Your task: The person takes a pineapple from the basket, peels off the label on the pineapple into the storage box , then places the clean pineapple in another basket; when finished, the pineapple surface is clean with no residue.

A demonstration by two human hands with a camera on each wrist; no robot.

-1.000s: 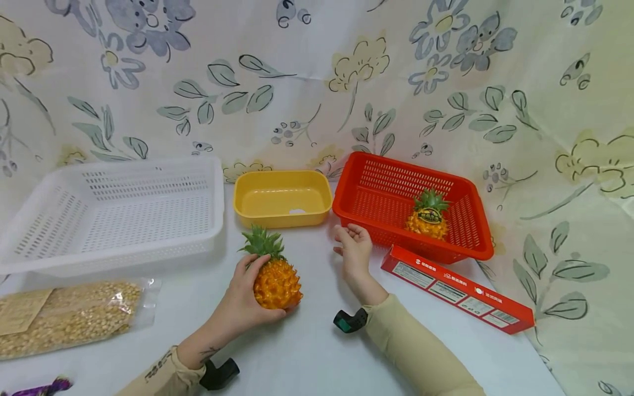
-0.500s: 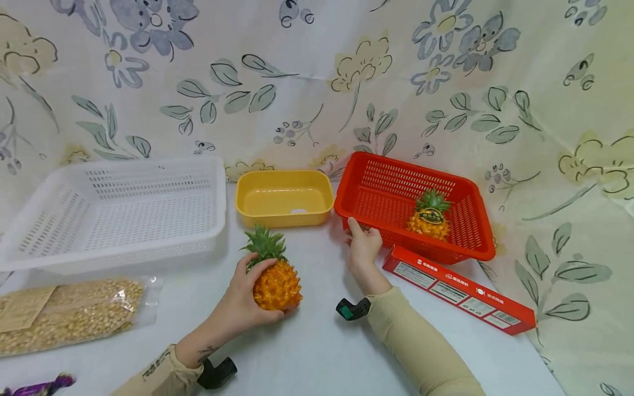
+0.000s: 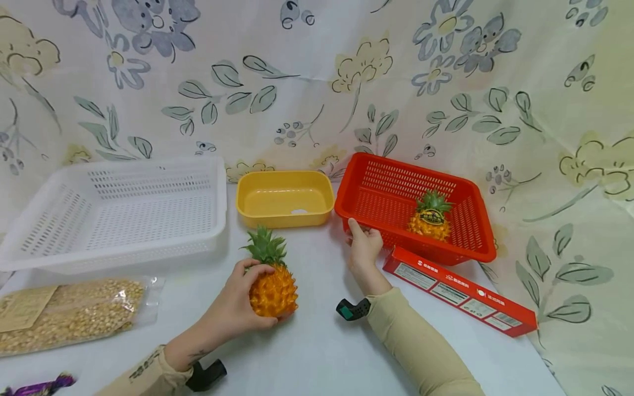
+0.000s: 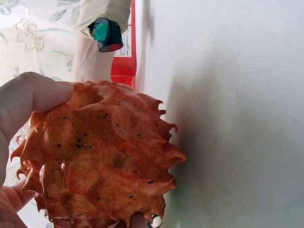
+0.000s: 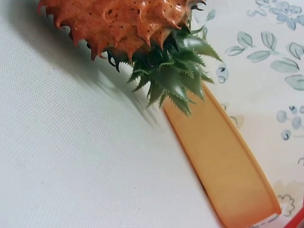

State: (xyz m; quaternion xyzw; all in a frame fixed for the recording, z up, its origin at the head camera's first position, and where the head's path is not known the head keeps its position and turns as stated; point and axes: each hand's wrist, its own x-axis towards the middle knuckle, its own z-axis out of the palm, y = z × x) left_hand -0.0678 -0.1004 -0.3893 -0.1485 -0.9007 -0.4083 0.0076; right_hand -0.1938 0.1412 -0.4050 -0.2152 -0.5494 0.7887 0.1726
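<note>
My left hand [image 3: 241,300] grips a small pineapple [image 3: 274,291], thumb and fingers spread around its spiky orange body. Its green crown [image 3: 267,246] points toward the yellow bin; in the left wrist view the body [image 4: 99,152] fills much of the frame, shadow beside it on the white cloth. Whether it touches the cloth is hard to tell. My right hand [image 3: 365,254] is at the near left corner of the red basket [image 3: 376,225], thumb at the rim and other fingers curled beneath, partly hidden. Inside that basket lies a second pineapple [image 3: 430,223] with a black label.
A yellow bin [image 3: 284,220] stands between the red basket and a white basket [image 3: 124,256]. A red box [image 3: 460,294] lies before the red basket. At left are a bag of pale grains [image 3: 84,308] and a purple-wrapped item [image 3: 42,388]. Floral cloth [image 3: 307,99] hangs behind.
My right hand has moved slightly right to the red basket's corner, its thumb now at the rim. The pineapple in my left hand has shifted a little left and toward me.
</note>
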